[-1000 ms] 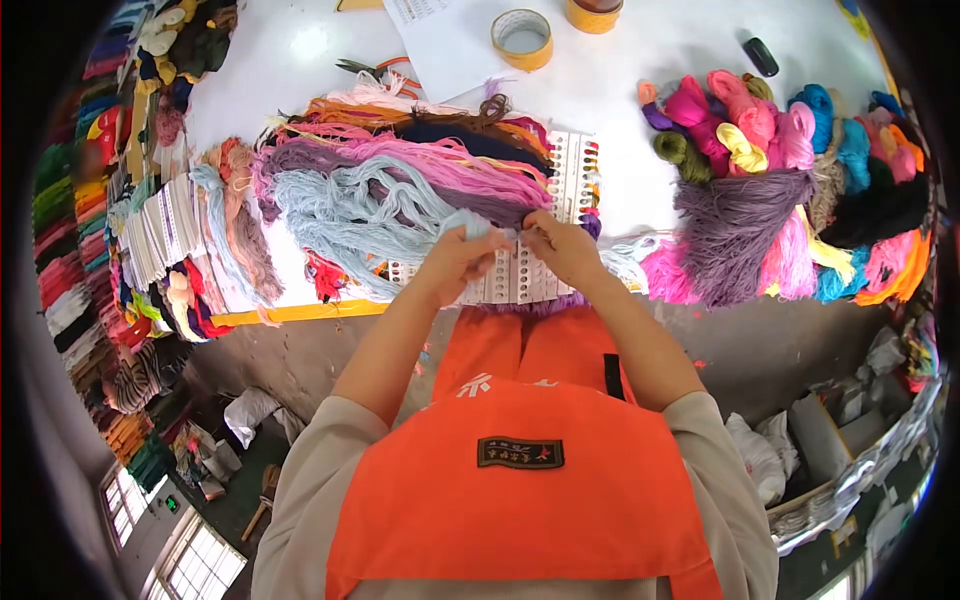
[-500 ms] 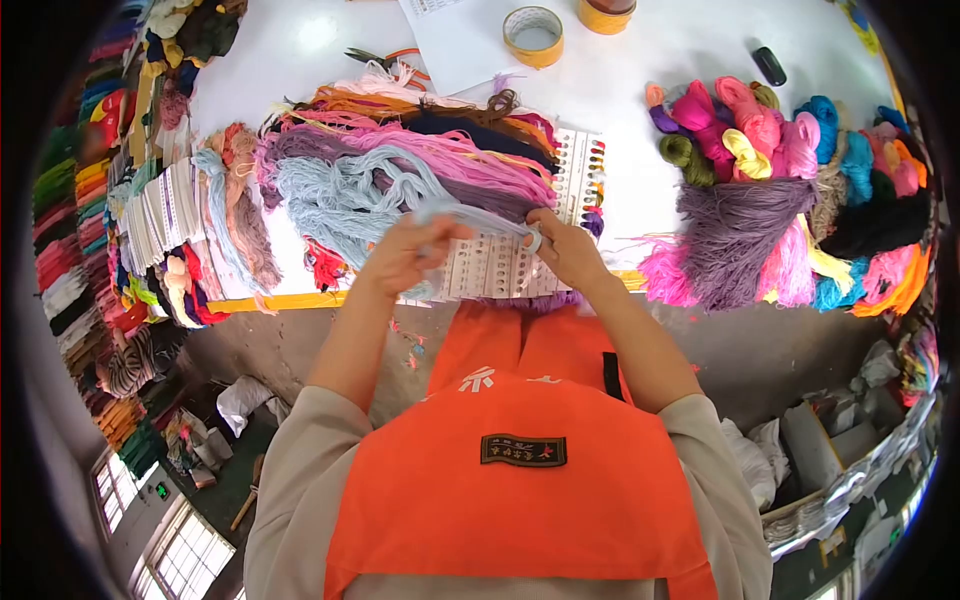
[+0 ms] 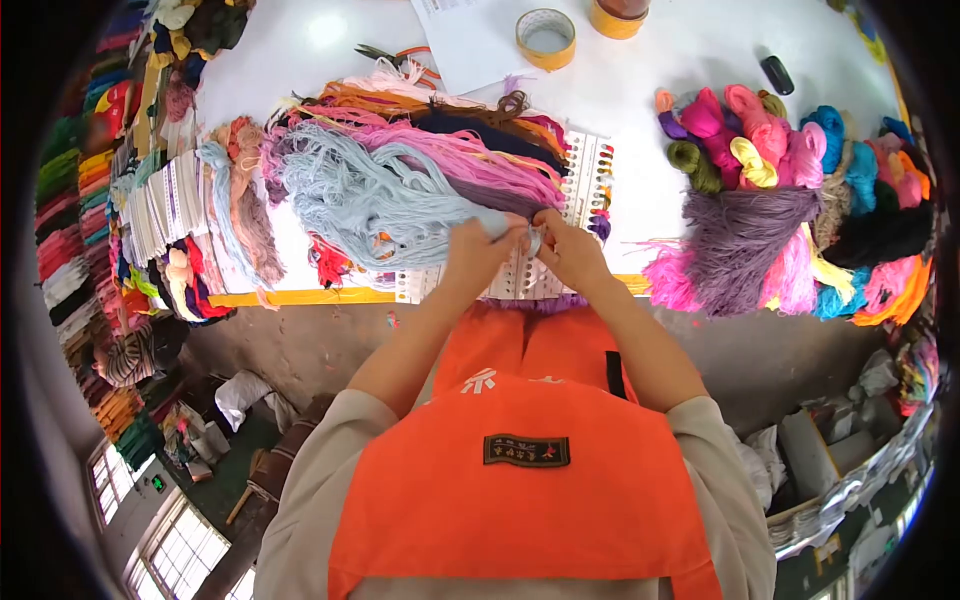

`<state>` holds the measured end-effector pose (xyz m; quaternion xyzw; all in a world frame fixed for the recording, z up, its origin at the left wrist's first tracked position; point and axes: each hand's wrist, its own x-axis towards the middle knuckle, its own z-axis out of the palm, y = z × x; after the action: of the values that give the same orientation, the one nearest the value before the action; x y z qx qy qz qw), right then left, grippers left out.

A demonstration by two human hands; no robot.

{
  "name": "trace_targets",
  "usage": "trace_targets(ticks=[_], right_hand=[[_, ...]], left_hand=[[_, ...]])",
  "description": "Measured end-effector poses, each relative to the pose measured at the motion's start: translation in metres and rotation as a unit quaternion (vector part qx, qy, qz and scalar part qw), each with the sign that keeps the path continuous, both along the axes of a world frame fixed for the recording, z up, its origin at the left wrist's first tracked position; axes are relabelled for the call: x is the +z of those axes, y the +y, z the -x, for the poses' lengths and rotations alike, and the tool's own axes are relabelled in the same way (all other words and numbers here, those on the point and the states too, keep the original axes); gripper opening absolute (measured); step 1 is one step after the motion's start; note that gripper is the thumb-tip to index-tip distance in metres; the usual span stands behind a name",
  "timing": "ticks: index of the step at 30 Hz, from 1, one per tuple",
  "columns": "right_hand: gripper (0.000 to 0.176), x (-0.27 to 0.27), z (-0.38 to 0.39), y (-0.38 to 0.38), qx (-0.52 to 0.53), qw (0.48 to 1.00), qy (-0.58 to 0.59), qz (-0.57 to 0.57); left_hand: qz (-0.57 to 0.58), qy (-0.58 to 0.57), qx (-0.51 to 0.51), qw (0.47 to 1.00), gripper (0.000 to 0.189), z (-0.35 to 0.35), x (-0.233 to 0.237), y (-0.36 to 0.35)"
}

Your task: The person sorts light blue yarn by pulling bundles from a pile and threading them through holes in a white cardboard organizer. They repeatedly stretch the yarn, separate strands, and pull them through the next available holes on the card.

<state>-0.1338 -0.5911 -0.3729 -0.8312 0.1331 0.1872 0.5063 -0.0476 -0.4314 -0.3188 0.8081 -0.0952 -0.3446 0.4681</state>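
Light blue thread spreads in a loose bundle across the heap and narrows toward my hands. My left hand is closed around its narrowed end. Beside it, almost touching, my right hand pinches the end of the same thread, where a pale loop shows at the fingers. Under both hands lies a white card with punched holes. Behind the blue bundle lie pink threads and other colours, their ends toward another holed card with small coloured knots.
Coloured skeins and a purple thread bundle lie on the right. At the back are orange-handled scissors, paper, a tape roll and a small black object. Stacked white cards stand at left.
My left hand has moved right and down, from apart to beside my right hand, and has closed on the thread. The blue bundle now lies stretched toward both hands.
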Motion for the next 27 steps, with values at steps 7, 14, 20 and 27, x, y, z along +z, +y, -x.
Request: trace_targets(ticks=[7, 14, 20, 27], right_hand=[[0.029, -0.005, -0.001, -0.002, 0.003, 0.999, -0.042, 0.011], [0.012, -0.024, -0.008, -0.004, 0.003, 0.994, -0.071, 0.077], [0.013, -0.023, -0.009, -0.003, 0.019, 0.995, -0.042, 0.086], [0.017, -0.014, -0.008, 0.005, 0.016, 0.992, -0.023, 0.122]], left_hand=[[-0.134, -0.180, -0.222, 0.949, 0.017, -0.006, -0.040, -0.001], [-0.239, -0.204, -0.211, 0.926, 0.022, -0.022, -0.018, 0.020], [-0.197, -0.074, -0.108, 0.972, 0.027, -0.046, 0.004, 0.083], [0.037, 0.056, 0.159, 0.985, 0.035, -0.054, 0.107, 0.075]])
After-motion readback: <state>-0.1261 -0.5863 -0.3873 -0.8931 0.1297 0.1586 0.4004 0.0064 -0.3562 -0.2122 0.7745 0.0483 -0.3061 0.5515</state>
